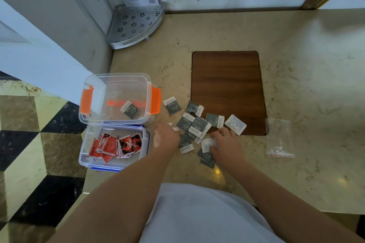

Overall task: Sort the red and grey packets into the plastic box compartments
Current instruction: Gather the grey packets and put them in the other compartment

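Observation:
Several grey packets (194,124) lie scattered on the counter by the front left corner of a wooden board. My right hand (227,142) reaches into the pile, and its fingers pinch a packet lying white side up (206,145). My left hand (166,136) is blurred, just left of the pile, with its fingers curled round a small white-edged packet (172,126). The clear box with orange latches (118,83) holds one grey packet (129,109). In front of it, the clear box with blue latches (145,144) holds several red packets (114,145).
A brown wooden board (227,89) is set in the beige stone counter (306,65). An empty zip bag (279,138) lies to its right. A perforated metal corner shelf (136,25) stands at the back left. The counter edge drops to a tiled floor (29,144) on the left.

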